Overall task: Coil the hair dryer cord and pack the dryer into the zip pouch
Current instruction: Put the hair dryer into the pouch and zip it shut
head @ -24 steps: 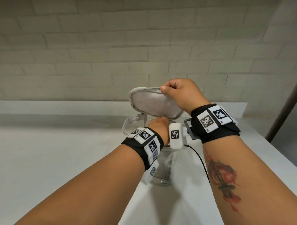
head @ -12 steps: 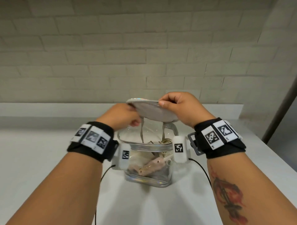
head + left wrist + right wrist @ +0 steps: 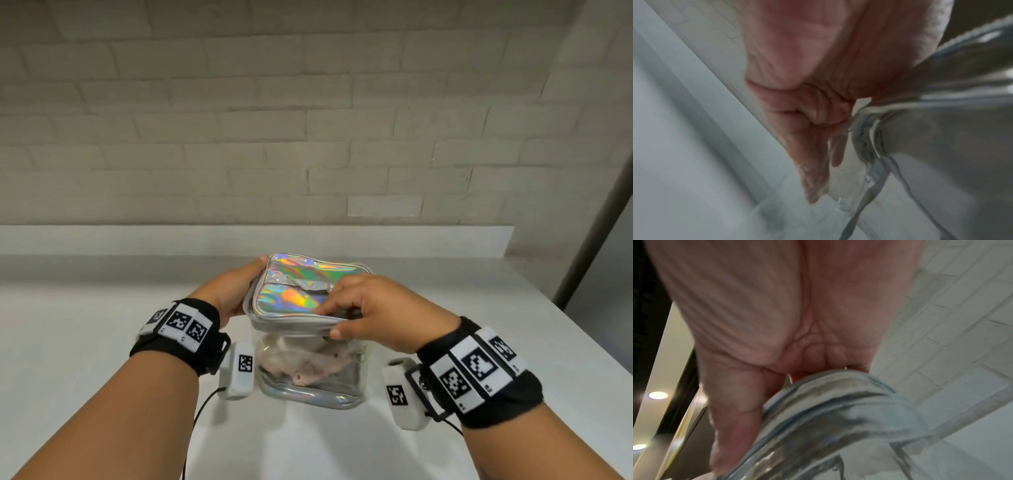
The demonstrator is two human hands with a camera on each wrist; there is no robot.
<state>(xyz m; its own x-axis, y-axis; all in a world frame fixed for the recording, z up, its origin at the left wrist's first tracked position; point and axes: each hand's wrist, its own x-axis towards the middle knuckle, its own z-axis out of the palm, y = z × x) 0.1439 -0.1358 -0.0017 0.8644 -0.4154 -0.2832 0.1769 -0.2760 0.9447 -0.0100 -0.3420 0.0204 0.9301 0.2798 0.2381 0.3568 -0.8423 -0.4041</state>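
The zip pouch (image 3: 310,387) stands on the white counter, with clear walls and a shiny rainbow lid (image 3: 294,291) lying down over its top. A pink hair dryer (image 3: 308,365) shows through the front wall; its cord is not distinct. My left hand (image 3: 245,282) lies against the lid's left side, and in the left wrist view its fingers (image 3: 818,162) run fairly straight beside the pouch seam (image 3: 869,138). My right hand (image 3: 334,322) pinches the lid's front right edge, thumb below and fingers on top. The right wrist view shows the palm (image 3: 777,321) above the zipper rim (image 3: 838,395).
The white counter (image 3: 102,342) stretches left and toward me, with a raised ledge (image 3: 171,240) at a brick wall behind. Its right edge (image 3: 575,329) runs diagonally close to the pouch. A dark post (image 3: 596,233) stands beyond that edge.
The lid, held up by my right hand, has come down onto the pouch. My left hand left the pouch opening and moved to the lid's left side.
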